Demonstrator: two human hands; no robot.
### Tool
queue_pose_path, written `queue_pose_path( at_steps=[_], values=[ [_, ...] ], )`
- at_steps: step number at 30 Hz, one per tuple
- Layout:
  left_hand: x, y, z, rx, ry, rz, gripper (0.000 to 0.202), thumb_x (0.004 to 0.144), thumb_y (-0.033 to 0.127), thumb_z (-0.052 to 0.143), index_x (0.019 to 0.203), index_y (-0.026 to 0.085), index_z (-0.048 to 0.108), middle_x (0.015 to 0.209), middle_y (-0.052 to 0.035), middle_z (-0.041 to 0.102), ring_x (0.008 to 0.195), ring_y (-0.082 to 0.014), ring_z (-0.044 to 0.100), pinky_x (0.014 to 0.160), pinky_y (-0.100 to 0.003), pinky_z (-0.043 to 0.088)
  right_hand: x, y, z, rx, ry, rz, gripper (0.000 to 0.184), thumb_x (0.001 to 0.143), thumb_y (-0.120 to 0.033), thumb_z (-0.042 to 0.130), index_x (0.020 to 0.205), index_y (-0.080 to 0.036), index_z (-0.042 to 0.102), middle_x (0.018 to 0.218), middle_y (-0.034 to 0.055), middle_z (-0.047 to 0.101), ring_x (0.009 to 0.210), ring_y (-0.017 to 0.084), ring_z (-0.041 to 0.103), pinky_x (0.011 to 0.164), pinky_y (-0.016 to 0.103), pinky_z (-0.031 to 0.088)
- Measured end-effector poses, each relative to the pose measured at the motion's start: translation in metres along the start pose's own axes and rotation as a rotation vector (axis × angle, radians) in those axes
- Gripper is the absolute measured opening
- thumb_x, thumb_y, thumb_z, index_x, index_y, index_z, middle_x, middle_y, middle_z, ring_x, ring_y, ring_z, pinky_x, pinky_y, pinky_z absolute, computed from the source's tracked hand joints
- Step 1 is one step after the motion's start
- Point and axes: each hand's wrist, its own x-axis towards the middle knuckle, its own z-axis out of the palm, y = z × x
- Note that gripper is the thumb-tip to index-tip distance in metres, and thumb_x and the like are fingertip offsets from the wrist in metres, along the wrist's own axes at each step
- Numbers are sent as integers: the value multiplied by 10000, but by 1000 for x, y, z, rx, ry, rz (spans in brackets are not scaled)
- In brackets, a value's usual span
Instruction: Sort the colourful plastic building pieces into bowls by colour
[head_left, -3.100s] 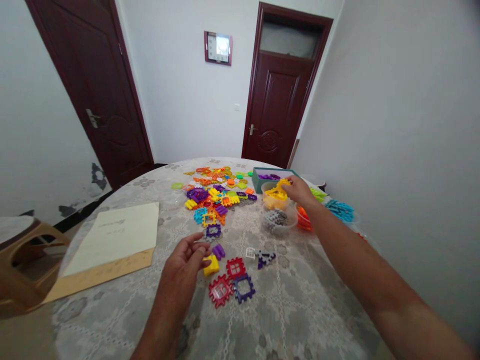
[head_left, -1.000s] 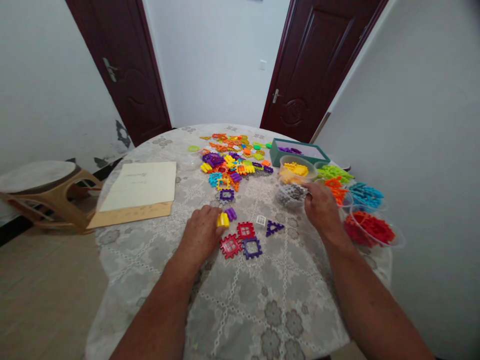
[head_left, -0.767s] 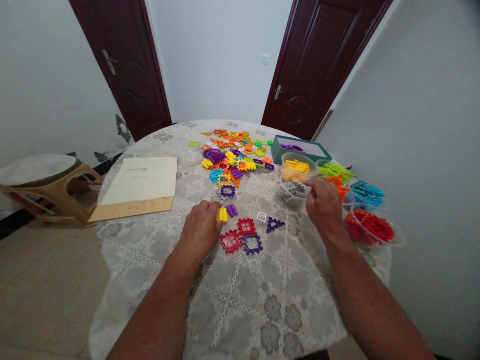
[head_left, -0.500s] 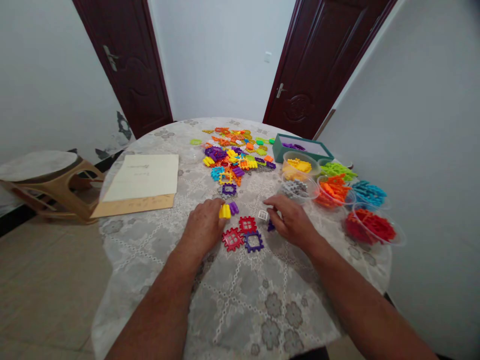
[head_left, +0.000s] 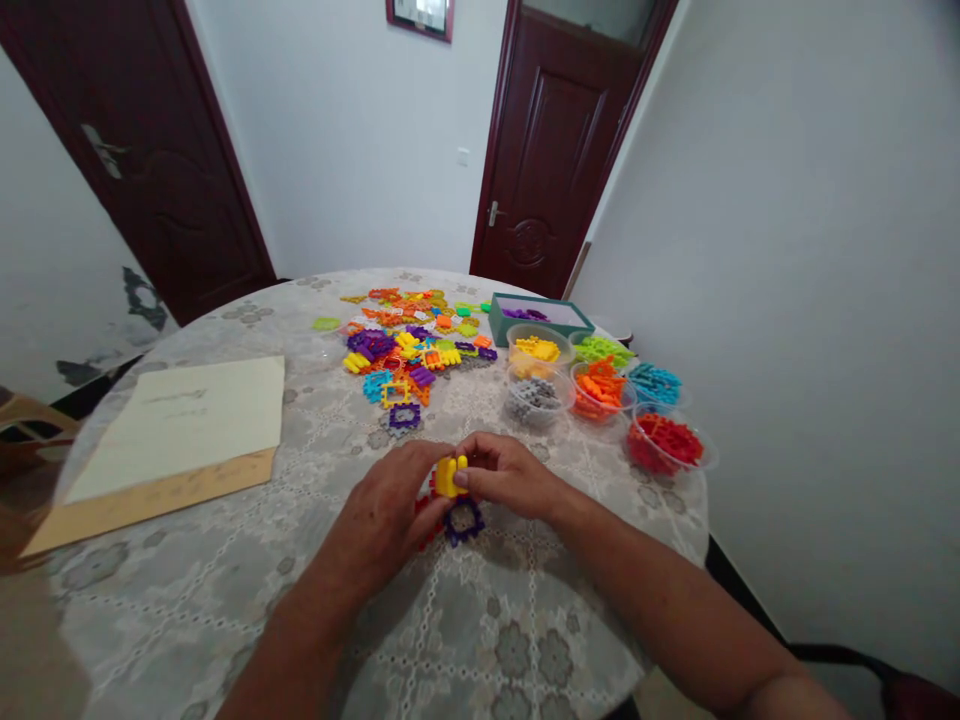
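Gripping one yellow piece (head_left: 445, 478) with both hands: left hand (head_left: 382, 515) with thumb and fingers closed on its left side, right hand (head_left: 514, 482) pinching its right side. Held over the near part of the bench (head_left: 442, 630), just beyond one purple square frame (head_left: 478, 520). Close by, some red toothed parts (head_left: 423, 506), largely covered by the left hand; cannot tell their number.

To the right, six round clear containers (head_left: 709, 458): one each with yellow pieces (head_left: 536, 348), grey pieces (head_left: 532, 396), light green pieces (head_left: 604, 350), orange pieces (head_left: 598, 385), blue pieces (head_left: 655, 383) and bright red pieces (head_left: 664, 440). Behind these, one green box (head_left: 497, 323) with purple pieces (head_left: 525, 314) inside, partly hidden by the container of yellow. In front of that container, overlapping it, the grey one.

Toward the far side, one mixed heap (head_left: 409, 350), too many parts for exact counting. At its near end, one yellow frame (head_left: 395, 404) and, nearer, one small purple frame (head_left: 405, 426). To the left, one pale sheet (head_left: 202, 410) with writing, upon one brown board (head_left: 161, 500). Beyond the bench, two dark red doors (head_left: 547, 140).
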Motion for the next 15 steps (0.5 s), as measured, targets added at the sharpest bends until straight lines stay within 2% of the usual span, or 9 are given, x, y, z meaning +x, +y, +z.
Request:
queue_pose_path(
  at_steps=[2,3,8,11,13,15],
  values=[
    [-3,-3,1,38,-14,-52,562,913,290,706,1434,306,495,1347,-81,657,1250,-280,640,1050,-476,541,-3,-7,-15,-128,29,13,316,827,-453,781,986,-204,668,787,-20,641,657,119,548,598,240,413],
    [-5,-4,0,67,-36,-83,595,896,312,729,1443,303,494,1368,-89,647,1276,-294,623,1069,-491,527,-4,-10,-26,-208,87,3,294,832,-440,770,976,-199,684,772,-19,634,655,120,536,594,240,402],
    [-11,3,-3,184,-300,-228,583,776,342,797,1331,282,626,1318,-87,649,1212,-314,610,1056,-483,502,-3,-34,-95,-530,574,-100,293,866,-447,685,995,-187,725,786,3,652,663,146,543,614,269,420],
    [-12,8,-5,212,-384,-278,672,720,350,810,1365,287,632,1362,-95,625,1249,-335,572,1074,-487,476,13,-47,-138,-649,821,-164,345,850,-468,656,995,-167,743,789,27,683,689,173,582,663,296,464],
    [-11,10,-8,211,-408,-293,693,716,350,807,1383,290,626,1386,-92,613,1272,-335,551,1094,-479,455,26,-55,-161,-692,928,-184,385,832,-465,639,1015,-146,752,802,47,706,717,192,612,699,315,493],
    [-10,10,-10,201,-427,-317,665,744,332,788,1386,286,622,1370,-89,621,1261,-319,554,1093,-457,451,35,-61,-174,-723,973,-190,430,823,-456,619,1060,-124,753,822,69,724,749,211,636,719,335,513]
  ],
)
